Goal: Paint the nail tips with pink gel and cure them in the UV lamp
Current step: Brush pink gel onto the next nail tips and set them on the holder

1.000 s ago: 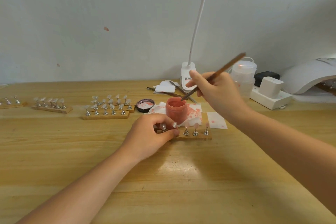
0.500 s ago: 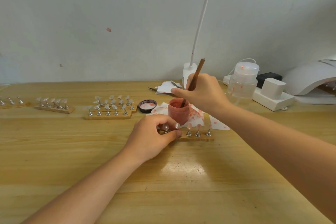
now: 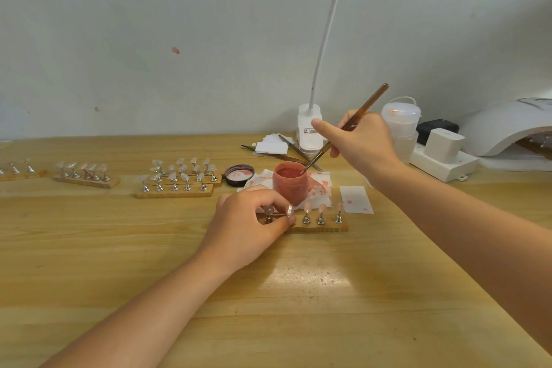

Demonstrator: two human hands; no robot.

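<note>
**Loading the brush with gel**

The left hand (image 3: 248,225) pinches a stand on the wooden holder (image 3: 322,225), likely to steady it. Behind it, the gel jar (image 3: 289,181) stands open. The right hand (image 3: 363,143) grips the brush (image 3: 348,127); its long axis slants, bristles down-left into the jar.

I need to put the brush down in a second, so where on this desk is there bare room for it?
The bare wooden table in front of the nearest nail stand, between your two forearms, is free. It's crowded behind: the pink gel jar, its lid, stained tissue, and further stands to the left.
</note>
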